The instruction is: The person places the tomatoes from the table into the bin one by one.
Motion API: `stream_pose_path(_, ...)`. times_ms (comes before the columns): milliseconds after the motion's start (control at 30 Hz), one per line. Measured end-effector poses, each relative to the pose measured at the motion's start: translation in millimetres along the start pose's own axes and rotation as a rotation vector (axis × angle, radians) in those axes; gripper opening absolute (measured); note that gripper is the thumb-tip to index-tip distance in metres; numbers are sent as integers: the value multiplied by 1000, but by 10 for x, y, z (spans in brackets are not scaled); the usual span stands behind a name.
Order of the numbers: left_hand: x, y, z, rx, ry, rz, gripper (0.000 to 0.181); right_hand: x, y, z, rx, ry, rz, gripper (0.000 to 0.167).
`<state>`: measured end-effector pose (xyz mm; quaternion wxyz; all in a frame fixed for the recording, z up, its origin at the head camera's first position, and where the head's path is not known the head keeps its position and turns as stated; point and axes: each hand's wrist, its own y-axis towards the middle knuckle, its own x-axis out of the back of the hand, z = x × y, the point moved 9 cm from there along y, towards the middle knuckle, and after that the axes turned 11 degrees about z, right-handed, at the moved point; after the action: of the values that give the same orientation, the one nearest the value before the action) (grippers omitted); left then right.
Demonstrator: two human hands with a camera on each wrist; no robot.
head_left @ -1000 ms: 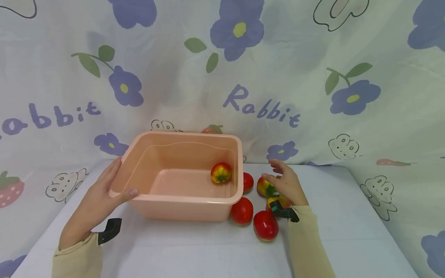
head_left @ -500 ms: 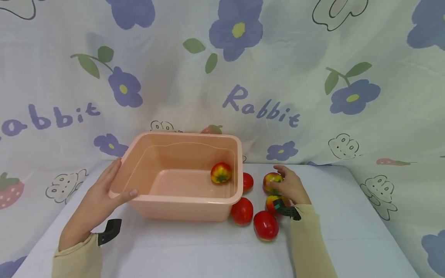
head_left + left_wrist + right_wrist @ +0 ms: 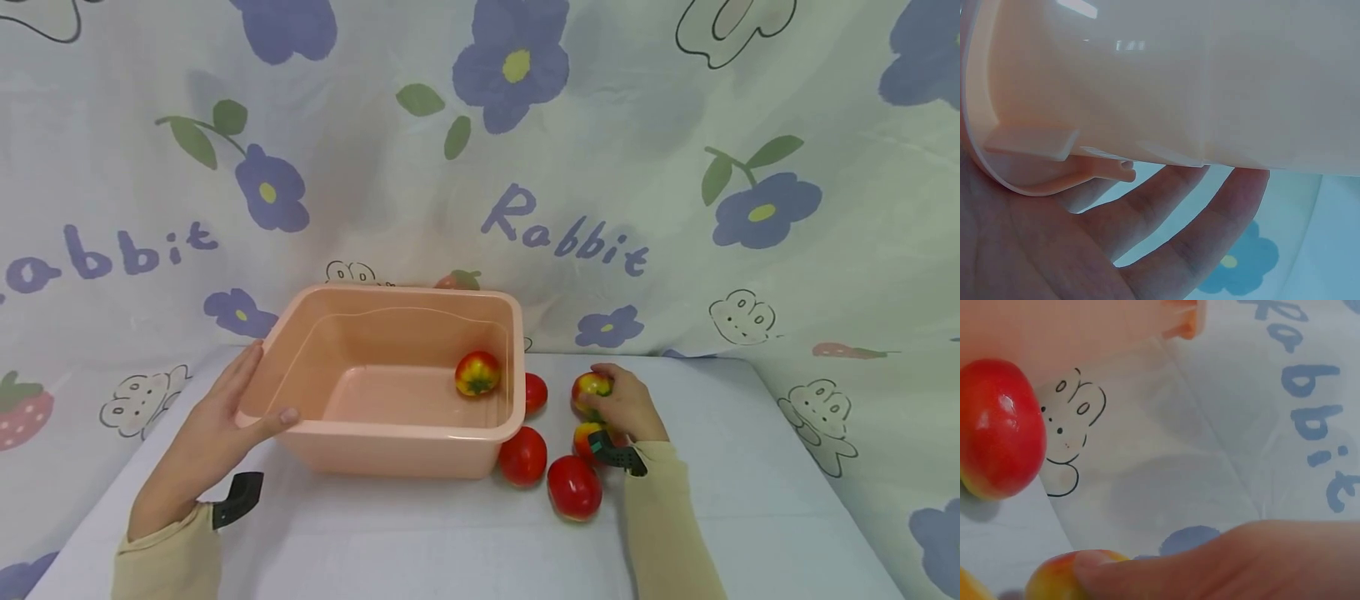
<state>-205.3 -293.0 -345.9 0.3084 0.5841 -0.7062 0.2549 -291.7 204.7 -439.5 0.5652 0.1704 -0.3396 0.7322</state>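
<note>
A peach-coloured plastic box [image 3: 397,454] stands on the table. My left hand [image 3: 202,440] grips its left front corner, thumb on the front rim and fingers along the outer left wall [image 3: 1147,94]. My right hand [image 3: 632,408] pinches a red-and-yellow apple [image 3: 588,387] to the right of the box; in the right wrist view the thumb rests on this apple [image 3: 1054,575]. Another red-and-yellow apple [image 3: 587,437] lies just in front, partly hidden by the right wrist's camera mount. Inside the box, near its right wall, sits one more such apple [image 3: 477,375].
Three red fruits lie right of the box: one [image 3: 535,393] partly behind its wall, one [image 3: 522,457] by its front right corner, one [image 3: 574,488] nearer the front. A cloth [image 3: 390,183] printed with flowers and rabbits hangs behind the white table [image 3: 420,542].
My right hand has come down onto the far red-and-yellow apple and closed its fingers round it; that apple has shifted slightly right. My left hand and the box have stayed in place.
</note>
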Motion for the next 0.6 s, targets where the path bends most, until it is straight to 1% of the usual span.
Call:
stream_pose_path(167, -6, 6, 2, 4, 3, 0, 102, 40, -13, 2, -3, 23, -31, 61)
stream_pose_path(400, -7, 1, -5, 2, 0, -1, 101, 89, -45, 81, 53, 43, -85, 60)
stream_pose_path(600, 1, -4, -8, -5, 3, -6, 101, 128, -88, 166, 84, 66, -116, 60)
